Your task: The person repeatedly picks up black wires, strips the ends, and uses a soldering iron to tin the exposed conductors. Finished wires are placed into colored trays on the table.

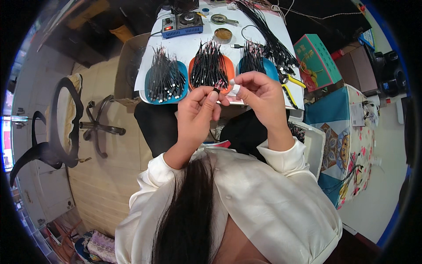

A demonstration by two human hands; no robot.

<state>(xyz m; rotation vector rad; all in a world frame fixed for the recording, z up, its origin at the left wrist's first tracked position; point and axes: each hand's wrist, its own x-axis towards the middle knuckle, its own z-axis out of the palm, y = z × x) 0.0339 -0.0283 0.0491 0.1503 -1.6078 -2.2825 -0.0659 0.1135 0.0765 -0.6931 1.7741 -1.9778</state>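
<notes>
My left hand [198, 110] is closed in a pinch on a short black cable [216, 90] with bare pinkish wire ends fanning out above the fingertips. Just right of those wires, my right hand [262, 97] has thumb and forefinger bent towards each other, both tips wrapped in white. Whether something small sits between them cannot be made out. Behind my hands, bundles of black cables with stripped ends fill an orange tray [230, 64], a blue tray on the left [184, 72] and another blue tray on the right [271, 70].
A blue heating unit [182, 30] stands at the table's back left, beside a round tin [223, 35]. Long black cables [274, 42] lie at the right, above yellow-handled pliers [289, 93]. A green box [317, 61] borders the table; a swivel-chair base [99, 126] stands left.
</notes>
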